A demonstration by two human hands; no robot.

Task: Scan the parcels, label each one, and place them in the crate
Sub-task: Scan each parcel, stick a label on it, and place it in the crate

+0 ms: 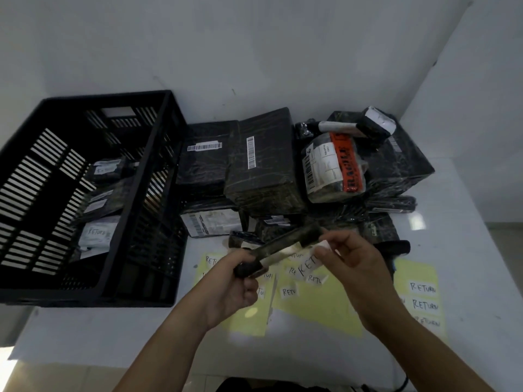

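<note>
My left hand [232,281] is wrapped round the near end of a slim black parcel [283,243]. I hold it in the air over the counter [85,335], with its far end aimed toward one o'clock. My right hand [356,267] pinches a white RETURN label [307,264] by its upper edge. The label hangs just under the parcel's middle, and I cannot tell whether it touches. The hands are apart.

To do this well, I judge I should set one end of the label on the flattest face. Then I should smooth it along the length so the wrap does not wrinkle beneath, keeping it off any barcode.

For room, the crate [85,297] sits at nine o'clock, open-topped, with labelled parcels lying low inside and space above them. My way in looks to be leftward, lifting over its right wall. The pile [263,165] of waiting parcels crowds twelve to two o'clock, so I would not swing there. Yellow sheets [311,315] of spare labels lie beneath my hands. A dark tool, likely the scanner [396,247], lies at three o'clock, near the counter's right edge.
</note>
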